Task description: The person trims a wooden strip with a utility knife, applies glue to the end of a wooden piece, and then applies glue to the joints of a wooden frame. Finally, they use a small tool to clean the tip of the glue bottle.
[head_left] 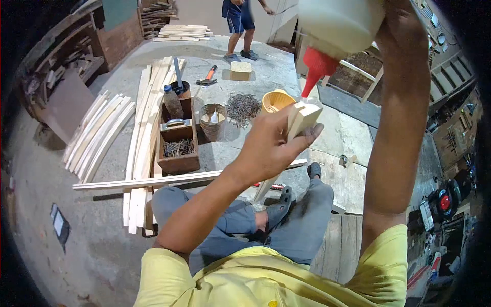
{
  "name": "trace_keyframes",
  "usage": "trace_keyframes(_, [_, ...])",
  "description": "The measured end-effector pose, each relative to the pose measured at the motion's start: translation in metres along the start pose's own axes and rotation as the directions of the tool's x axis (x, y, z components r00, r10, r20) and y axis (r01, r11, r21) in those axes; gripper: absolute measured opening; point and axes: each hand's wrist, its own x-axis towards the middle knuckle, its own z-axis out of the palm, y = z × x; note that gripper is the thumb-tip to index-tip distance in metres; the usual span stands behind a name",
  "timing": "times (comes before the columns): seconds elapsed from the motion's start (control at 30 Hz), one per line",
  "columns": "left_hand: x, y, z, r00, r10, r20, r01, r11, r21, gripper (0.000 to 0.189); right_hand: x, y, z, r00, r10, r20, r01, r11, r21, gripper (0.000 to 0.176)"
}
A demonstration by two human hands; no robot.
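My left hand point(271, 143) is wrapped round a pale wooden piece point(303, 118), with its end facing up. My right hand point(404, 25), at the top right, grips a large whitish bottle point(337, 23) tipped upside down. The bottle's red nozzle point(314, 69) points down at the wood's end, where a little whitish glue shows. Whether the tip touches the wood, I cannot tell. Behind my left hand stands a yellow basket point(277, 98), partly hidden.
Wooden strips point(148, 138) lie at the left, one long strip point(197, 177) crossing before my legs. Beyond are a nail box point(178, 158), a small bucket point(213, 128), a nail pile point(242, 108), a hammer point(207, 77) and a wooden block point(240, 71). Another person point(239, 25) stands farther back.
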Motion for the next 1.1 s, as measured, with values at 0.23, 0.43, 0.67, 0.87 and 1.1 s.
trace_keyframes(0.23, [-0.001, 0.001, 0.003, 0.994, -0.114, -0.007, 0.113, 0.993, -0.022, 0.031, 0.003, -0.001, 0.005, 0.989, -0.058, -0.137, 0.049, 0.996, -0.07, 0.044])
trace_keyframes(0.43, [-0.001, -0.004, 0.008, 0.996, -0.066, -0.058, 0.063, 0.997, -0.041, 0.026, 0.001, 0.01, -0.012, 0.996, -0.047, -0.074, 0.05, 0.998, 0.048, 0.042])
trace_keyframes(0.67, [0.001, -0.004, 0.009, 0.995, -0.04, -0.086, 0.038, 0.999, -0.027, 0.026, 0.0, 0.017, -0.013, 0.991, -0.124, -0.039, 0.125, 0.992, 0.027, 0.042])
trace_keyframes(0.87, [0.0, -0.005, 0.009, 0.995, -0.012, -0.096, 0.006, 0.998, -0.061, 0.024, 0.001, 0.01, -0.009, 0.999, -0.016, -0.029, 0.02, 0.992, 0.124, 0.041])
trace_keyframes(1.1, [0.0, -0.003, 0.007, 0.994, -0.103, -0.041, 0.101, 0.993, -0.054, 0.026, -0.001, 0.021, -0.007, 0.984, -0.175, -0.026, 0.176, 0.984, 0.024, 0.04])
